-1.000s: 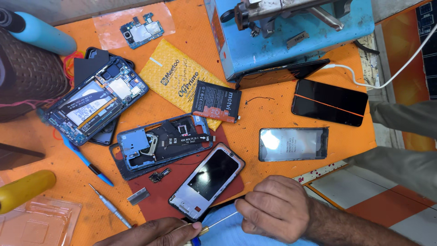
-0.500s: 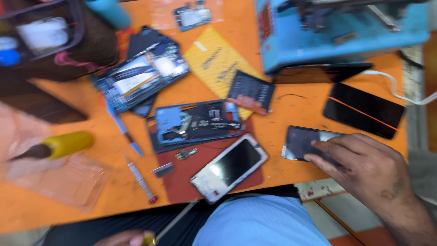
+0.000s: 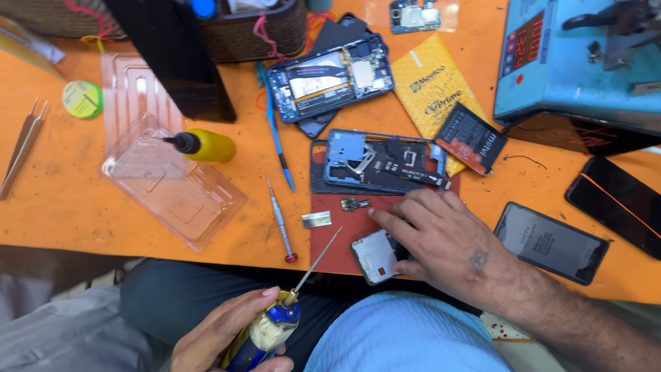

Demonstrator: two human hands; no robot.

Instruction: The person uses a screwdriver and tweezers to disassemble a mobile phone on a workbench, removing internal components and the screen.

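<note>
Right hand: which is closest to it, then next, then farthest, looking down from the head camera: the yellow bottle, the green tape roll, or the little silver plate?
From the right hand:
1. Little silver plate, just to its left on the orange table.
2. Yellow bottle, farther left and up, by the clear plastic tray.
3. Green tape roll, far left, near the tweezers.

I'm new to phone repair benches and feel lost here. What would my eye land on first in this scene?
Probably the right hand pressing a small silver phone onto the dark red mat at the bench's near edge. Just below, the left hand grips a blue-handled tool with a long thin tip pointing toward the mat. Behind them lies an opened blue phone frame on the orange bench.
</note>
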